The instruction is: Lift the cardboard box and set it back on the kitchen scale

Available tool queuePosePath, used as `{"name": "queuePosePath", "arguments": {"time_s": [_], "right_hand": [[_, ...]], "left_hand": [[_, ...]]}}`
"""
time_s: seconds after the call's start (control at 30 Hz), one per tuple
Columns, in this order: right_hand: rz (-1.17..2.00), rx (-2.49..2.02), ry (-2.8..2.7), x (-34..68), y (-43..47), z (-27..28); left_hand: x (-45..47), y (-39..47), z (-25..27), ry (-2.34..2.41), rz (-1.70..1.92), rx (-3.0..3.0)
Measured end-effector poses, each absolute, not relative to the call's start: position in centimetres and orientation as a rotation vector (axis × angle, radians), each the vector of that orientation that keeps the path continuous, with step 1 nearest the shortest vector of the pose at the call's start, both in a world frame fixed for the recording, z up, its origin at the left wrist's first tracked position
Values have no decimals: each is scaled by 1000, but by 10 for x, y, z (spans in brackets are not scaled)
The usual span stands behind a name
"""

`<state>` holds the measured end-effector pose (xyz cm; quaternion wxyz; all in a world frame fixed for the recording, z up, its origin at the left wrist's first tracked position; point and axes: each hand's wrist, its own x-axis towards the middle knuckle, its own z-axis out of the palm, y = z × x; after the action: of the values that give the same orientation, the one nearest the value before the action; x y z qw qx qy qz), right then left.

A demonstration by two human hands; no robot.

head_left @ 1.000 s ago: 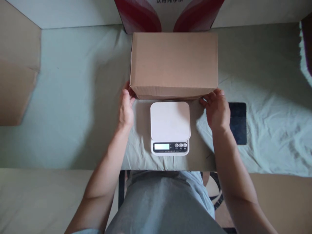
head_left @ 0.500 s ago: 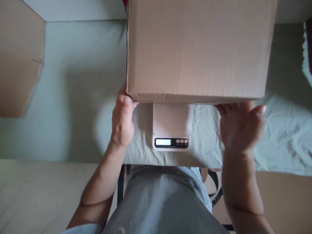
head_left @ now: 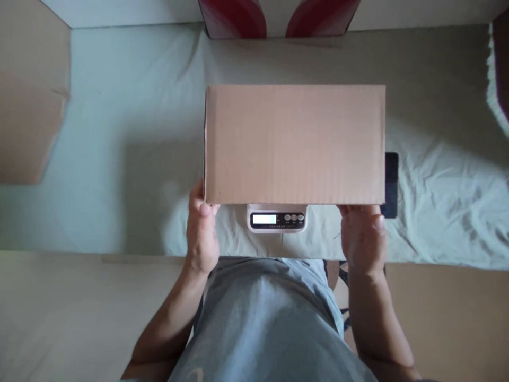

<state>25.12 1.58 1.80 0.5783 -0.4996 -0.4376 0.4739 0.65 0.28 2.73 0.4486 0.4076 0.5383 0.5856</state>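
Note:
A closed brown cardboard box [head_left: 294, 144] fills the middle of the head view, held level between my two hands. My left hand [head_left: 202, 231] grips its near left corner, thumb on the outside and fingers partly hidden. Under the near right edge, my right hand [head_left: 363, 236] is closed on the box, its fingertips out of sight beneath. Below the box shows a white digital scale [head_left: 277, 219] with a lit display and several buttons; its plate is covered by the box. Whether the box touches the plate I cannot tell.
A pale green cloth [head_left: 159, 69] covers the table. A black flat object [head_left: 392, 185] pokes out right of the box. Another cardboard box [head_left: 32, 106] stands at the left edge. At the back is a white surface with a dark red pattern [head_left: 234, 18].
The box has come down toward the scale and nearer to me, and looks smaller. Both hands moved with it. The red pattern and the black object have come into view.

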Motion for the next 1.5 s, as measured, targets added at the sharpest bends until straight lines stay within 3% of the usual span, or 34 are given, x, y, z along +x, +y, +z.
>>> {"name": "queuePosePath", "arguments": {"time_s": [1.2, 1.5], "right_hand": [[1107, -1284, -1053, 254, 14, 13], [1048, -1205, -1169, 249, 86, 46]], "left_hand": [[5, -15, 11, 1479, 1394, 1081], [2, 62, 36, 1399, 1474, 1201]]}}
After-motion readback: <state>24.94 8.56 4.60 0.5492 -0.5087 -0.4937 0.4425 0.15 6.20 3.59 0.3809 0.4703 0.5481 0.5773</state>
